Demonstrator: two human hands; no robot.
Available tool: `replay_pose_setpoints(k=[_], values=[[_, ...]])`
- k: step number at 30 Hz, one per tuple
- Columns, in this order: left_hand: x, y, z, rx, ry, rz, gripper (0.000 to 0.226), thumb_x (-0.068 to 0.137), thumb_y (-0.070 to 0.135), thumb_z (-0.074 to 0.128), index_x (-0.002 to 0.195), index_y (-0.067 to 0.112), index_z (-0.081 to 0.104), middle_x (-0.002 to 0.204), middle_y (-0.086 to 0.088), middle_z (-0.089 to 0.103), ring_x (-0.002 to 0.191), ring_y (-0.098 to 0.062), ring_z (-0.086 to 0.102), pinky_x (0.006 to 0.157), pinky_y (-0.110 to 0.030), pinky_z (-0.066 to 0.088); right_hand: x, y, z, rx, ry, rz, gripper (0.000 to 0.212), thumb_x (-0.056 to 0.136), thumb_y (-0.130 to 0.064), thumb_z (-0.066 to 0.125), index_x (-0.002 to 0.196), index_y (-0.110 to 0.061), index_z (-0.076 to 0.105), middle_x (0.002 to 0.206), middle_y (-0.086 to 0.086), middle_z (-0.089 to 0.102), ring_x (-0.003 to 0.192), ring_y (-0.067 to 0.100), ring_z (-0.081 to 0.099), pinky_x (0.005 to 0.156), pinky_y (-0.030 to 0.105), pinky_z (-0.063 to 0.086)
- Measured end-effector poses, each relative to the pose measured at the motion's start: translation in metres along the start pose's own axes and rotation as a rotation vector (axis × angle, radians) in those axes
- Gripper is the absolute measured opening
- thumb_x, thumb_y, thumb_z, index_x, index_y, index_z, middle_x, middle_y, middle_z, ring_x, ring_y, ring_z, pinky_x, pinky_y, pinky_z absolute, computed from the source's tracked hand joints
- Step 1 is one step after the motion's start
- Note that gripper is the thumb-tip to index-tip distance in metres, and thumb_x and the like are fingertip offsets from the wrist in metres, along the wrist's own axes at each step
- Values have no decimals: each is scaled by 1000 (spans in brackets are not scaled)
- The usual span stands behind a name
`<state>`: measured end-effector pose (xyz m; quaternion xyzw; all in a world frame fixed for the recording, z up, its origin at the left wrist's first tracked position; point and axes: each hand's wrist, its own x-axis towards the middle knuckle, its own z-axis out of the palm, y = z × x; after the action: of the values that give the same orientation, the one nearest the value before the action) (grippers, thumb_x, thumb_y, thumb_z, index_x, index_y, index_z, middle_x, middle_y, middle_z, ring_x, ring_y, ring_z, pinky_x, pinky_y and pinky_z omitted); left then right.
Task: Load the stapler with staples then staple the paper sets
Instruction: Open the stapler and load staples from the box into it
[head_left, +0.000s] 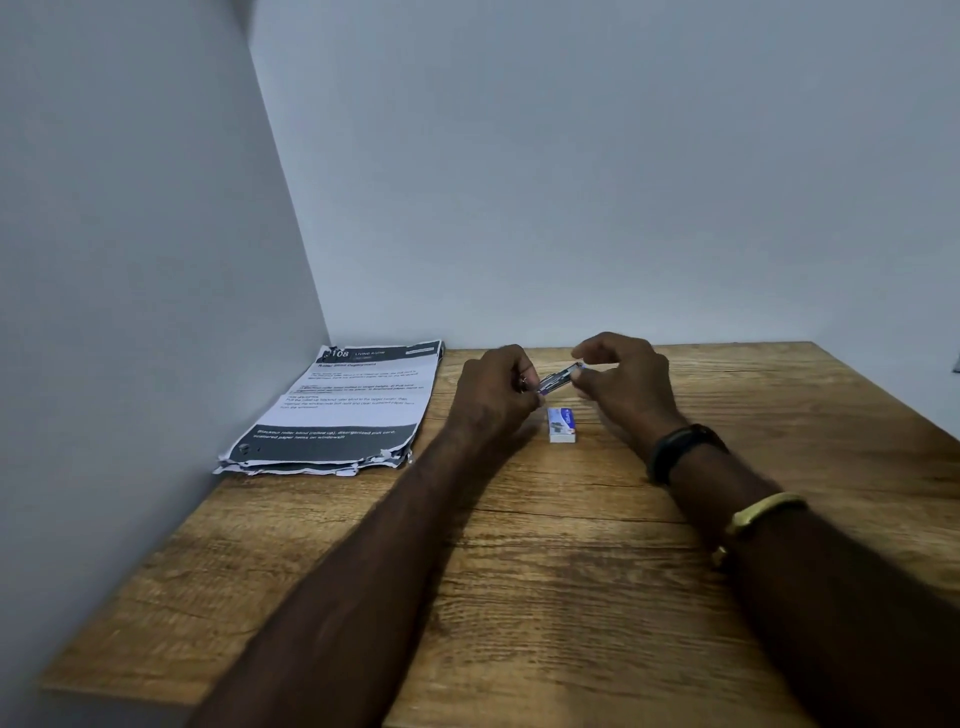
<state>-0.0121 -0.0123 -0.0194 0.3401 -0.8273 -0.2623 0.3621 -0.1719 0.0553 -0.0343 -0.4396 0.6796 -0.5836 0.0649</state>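
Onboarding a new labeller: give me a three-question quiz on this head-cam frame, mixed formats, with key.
1. True or false: the small white-and-blue staple box lies on the wooden table below both hands.
2. The printed paper stack lies: A) by the left wall B) at the right edge C) under the box.
3. Fill in: the left hand and right hand together hold a small silver and purple ____.

Key: 1 true; 2 A; 3 stapler.

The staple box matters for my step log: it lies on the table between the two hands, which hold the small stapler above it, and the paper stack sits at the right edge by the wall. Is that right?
One detail is wrong: in the head view the paper stack sits at the left edge by the wall, not the right. The rest stands: the staple box lies on the table between the left hand and right hand, which hold the small stapler above it.
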Motion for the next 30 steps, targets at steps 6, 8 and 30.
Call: replay_pose_setpoints(k=[6, 8, 30], values=[[-1, 0, 0, 5, 23, -2, 30, 75, 6, 81, 73, 27, 59, 81, -3, 74, 79, -19, 70, 75, -43, 58, -3, -6, 2, -337, 2, -185, 6, 88, -19, 72, 87, -22, 77, 89, -2, 75, 88, 16, 65, 74, 30, 47], [-1, 0, 0, 1, 42, -4, 31, 75, 7, 81, 72, 28, 58, 79, 0, 73, 78, -18, 70, 75, -41, 58, -5, -9, 3, -406, -2, -214, 8, 89, -22, 69, 87, -25, 76, 88, -2, 73, 82, 17, 62, 66, 28, 40], [-2, -1, 3, 26, 57, 19, 23, 75, 9, 80, 78, 23, 62, 77, 7, 71, 77, -12, 69, 71, -31, 55, -18, -28, 9, -557, 79, -187, 18, 81, -38, 65, 74, -25, 73, 90, -5, 68, 77, 19, 62, 60, 29, 40]])
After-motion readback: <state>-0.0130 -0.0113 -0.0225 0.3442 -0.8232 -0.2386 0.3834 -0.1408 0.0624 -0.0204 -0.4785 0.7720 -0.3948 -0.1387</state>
